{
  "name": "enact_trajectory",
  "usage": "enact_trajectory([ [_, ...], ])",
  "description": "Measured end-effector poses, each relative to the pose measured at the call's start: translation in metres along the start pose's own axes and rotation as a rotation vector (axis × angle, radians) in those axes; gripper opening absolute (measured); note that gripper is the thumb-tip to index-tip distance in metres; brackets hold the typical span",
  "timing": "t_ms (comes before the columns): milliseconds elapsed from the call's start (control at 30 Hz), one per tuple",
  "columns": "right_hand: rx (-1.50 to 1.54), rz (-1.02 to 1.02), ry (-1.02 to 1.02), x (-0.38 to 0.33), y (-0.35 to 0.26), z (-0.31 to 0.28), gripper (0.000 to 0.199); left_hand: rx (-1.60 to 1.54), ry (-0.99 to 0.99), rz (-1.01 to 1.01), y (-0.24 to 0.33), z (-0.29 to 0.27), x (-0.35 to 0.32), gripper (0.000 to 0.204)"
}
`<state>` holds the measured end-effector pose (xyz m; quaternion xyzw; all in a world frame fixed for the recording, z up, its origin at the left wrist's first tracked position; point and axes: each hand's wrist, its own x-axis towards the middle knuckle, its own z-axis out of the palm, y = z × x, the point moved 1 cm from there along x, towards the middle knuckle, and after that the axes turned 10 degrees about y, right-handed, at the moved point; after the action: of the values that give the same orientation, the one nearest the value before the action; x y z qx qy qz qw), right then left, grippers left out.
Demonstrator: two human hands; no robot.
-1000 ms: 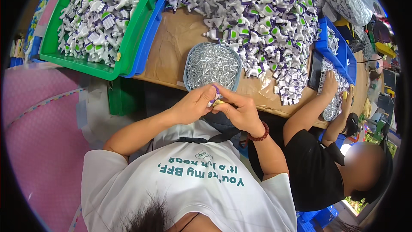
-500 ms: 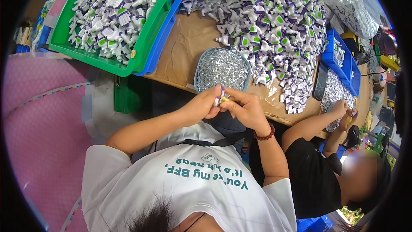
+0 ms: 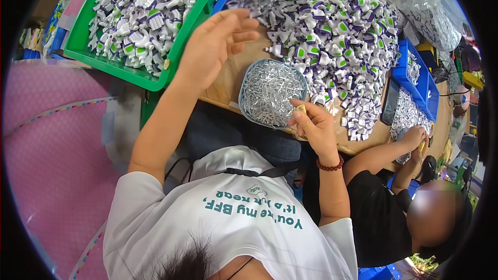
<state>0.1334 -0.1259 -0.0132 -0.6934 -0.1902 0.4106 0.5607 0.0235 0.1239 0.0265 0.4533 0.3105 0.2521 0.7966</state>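
Observation:
My left hand [image 3: 210, 46] is raised at the inner edge of the green tray [image 3: 165, 70], fingers apart with nothing visible in them. Over the near right rim of a grey-blue basin [image 3: 244, 105], my right hand [image 3: 317, 127] has thumb and fingers pinched together. Something yellowish [image 3: 301, 109] shows at its fingertips; whether it is a finger cover or a held piece I cannot tell. Thin silver metal pins [image 3: 272, 91] fill the basin. Small white plastic toy figure parts [image 3: 148, 21] with purple and green areas fill the tray.
A large heap of similar white parts [image 3: 337, 36] covers the table behind the basin. Right of it stand a blue divided bin [image 3: 415, 80] and a dark flat object [image 3: 390, 105]. At my right, a co-worker's hands [image 3: 417, 142] work close together. A clear plastic bag [image 3: 436, 10] lies at the back right.
My hands have parted. The left has moved up and left, its fingers opening; the right has shifted slightly right. The white and purple piece between them no longer shows in either hand.

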Motion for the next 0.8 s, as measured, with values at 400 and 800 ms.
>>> enact_trajectory([
  [400, -0.108, 0.012, 0.102, -0.009, 0.029, -0.015, 0.028, 1.03, -0.012, 0.773, -0.103, -0.014, 0.067, 0.029],
  [800, -0.436, -0.22, 0.245, 0.003, 0.021, -0.011, 0.02, 1.194, -0.074, 0.38, -0.111, 0.025, 0.086, 0.021],
])
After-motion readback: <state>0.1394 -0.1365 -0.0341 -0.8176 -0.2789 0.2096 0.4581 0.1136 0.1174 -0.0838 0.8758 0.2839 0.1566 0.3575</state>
